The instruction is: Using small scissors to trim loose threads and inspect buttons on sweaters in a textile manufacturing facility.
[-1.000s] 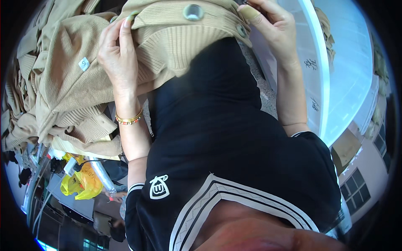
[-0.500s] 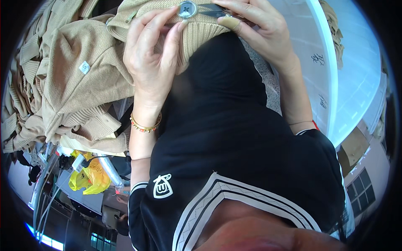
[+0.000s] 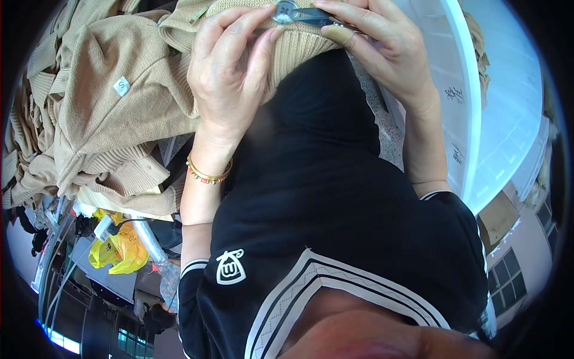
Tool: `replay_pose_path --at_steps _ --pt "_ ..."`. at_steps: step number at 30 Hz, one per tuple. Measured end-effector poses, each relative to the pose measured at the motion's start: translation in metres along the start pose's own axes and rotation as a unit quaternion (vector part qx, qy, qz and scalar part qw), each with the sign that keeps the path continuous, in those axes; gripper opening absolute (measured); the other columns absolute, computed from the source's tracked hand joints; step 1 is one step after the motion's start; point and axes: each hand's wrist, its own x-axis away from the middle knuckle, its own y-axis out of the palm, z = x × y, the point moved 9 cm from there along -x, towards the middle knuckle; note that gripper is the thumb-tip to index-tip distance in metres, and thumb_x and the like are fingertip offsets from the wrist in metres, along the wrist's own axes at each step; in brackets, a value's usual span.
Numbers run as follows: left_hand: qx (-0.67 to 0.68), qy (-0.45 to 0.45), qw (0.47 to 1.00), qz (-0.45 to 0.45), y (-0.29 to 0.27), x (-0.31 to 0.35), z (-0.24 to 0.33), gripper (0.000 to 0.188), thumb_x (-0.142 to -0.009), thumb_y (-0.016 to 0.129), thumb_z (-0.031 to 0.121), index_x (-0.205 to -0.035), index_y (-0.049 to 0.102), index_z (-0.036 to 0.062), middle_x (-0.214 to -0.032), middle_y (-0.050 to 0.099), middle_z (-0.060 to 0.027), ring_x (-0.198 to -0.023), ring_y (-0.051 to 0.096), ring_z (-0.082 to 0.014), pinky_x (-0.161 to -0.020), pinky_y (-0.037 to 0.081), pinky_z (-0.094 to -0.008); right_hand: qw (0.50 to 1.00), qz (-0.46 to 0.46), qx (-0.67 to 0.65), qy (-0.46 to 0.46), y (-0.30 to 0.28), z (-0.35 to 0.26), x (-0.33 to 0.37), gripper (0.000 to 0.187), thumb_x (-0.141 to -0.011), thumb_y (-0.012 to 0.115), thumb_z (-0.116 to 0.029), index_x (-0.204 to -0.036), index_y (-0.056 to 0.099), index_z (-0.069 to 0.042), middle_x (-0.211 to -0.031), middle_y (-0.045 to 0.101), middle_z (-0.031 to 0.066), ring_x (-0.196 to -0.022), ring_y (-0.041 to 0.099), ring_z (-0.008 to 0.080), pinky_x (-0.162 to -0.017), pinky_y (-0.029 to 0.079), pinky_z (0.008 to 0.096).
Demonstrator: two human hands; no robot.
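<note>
At the top of the view, my left hand [image 3: 230,81] is closed, thumb and fingertips pinching a round greyish button [image 3: 285,11] on a beige knit garment [image 3: 296,52]. The garment's ribbed band lies over my lap. My right hand [image 3: 391,51], with a tan cover on its thumb, is closed around small dark thread snips [image 3: 312,16]. Their tips point left and reach the button's edge. I cannot tell whether the blades are touching thread.
A heap of beige knitwear [image 3: 107,113] fills the left side, one piece bearing a small white tag [image 3: 121,86]. To the right stands a large whitish plastic tub [image 3: 472,119]. A yellow plastic bag [image 3: 122,251] and a clear bottle [image 3: 170,281] are at lower left.
Both hands appear a little farther right, and the button with them. The snips' tips have come closer to the button and now meet its edge.
</note>
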Motion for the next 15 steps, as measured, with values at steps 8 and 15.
replay_pose_path --at_steps 8,15 --pt "0.007 -0.010 1.000 0.007 0.000 0.002 -0.004 0.029 -0.086 0.077 0.001 -0.114 0.075 0.0048 -0.109 0.067 -0.0066 -0.077 0.062 -0.0072 -0.070 0.052 -0.0206 0.998 0.032 -0.052 -0.027 0.009 0.002 -0.003 0.027 -0.086 0.076 -0.009 -0.113 0.073 -0.003 -0.078 0.055 0.0080 -0.066 0.054 0.0188 -0.058 0.043 0.0300" --pt "-0.028 -0.013 1.000 -0.007 -0.002 -0.010 0.010 0.023 -0.085 0.079 0.006 -0.108 0.076 0.0045 -0.099 0.068 -0.0056 -0.075 0.062 -0.0072 -0.067 0.050 -0.0205 0.987 0.082 -0.137 0.021 -0.004 0.017 0.000 0.025 -0.086 0.075 -0.003 -0.111 0.074 0.002 -0.081 0.060 0.0071 -0.069 0.055 0.0143 -0.062 0.043 0.0266"
